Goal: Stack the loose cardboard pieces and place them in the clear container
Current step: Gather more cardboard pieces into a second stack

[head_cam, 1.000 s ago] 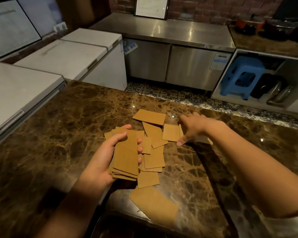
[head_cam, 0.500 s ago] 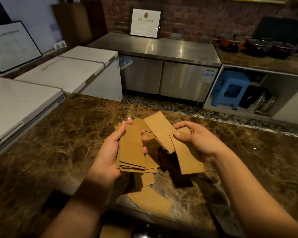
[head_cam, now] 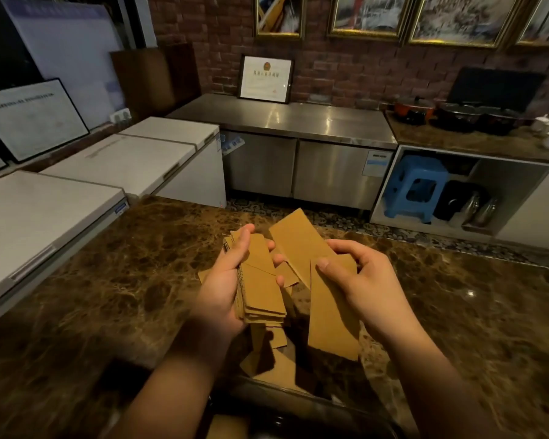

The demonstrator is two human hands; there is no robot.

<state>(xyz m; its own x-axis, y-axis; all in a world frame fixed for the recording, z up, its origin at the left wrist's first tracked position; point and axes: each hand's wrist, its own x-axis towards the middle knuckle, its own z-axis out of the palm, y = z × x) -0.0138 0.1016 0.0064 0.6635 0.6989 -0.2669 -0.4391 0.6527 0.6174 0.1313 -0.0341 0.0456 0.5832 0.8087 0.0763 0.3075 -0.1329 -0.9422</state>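
1. The left hand [head_cam: 222, 286] holds a stack of cardboard pieces [head_cam: 260, 286]. Its fingers are curled round the stack and the thumb lies along the far edge.

2. The right hand [head_cam: 365, 286] grips two bigger cardboard pieces [head_cam: 330, 312]. The thumb presses on top and the other fingers are tucked behind.

3. What changed: a second ago the right hand was flat on the counter [head_cam: 108, 280], reaching out past the left hand for loose pieces. Now it has lifted those pieces up, just beside the stack in the left hand.

4. So fewer pieces lie on the counter. The two lifted pieces look ready to go onto the stack, but they do not touch it yet.

5. Some loose pieces [head_cam: 267, 359] lie under the hands, between the two wrists. They need picking up too.

6. The clear container [head_cam: 298, 403] is a dark, blurry rim below the hands, close to the person's body. I cannot tell whether any cardboard is in it.

7. My guess is that the job is about half done.
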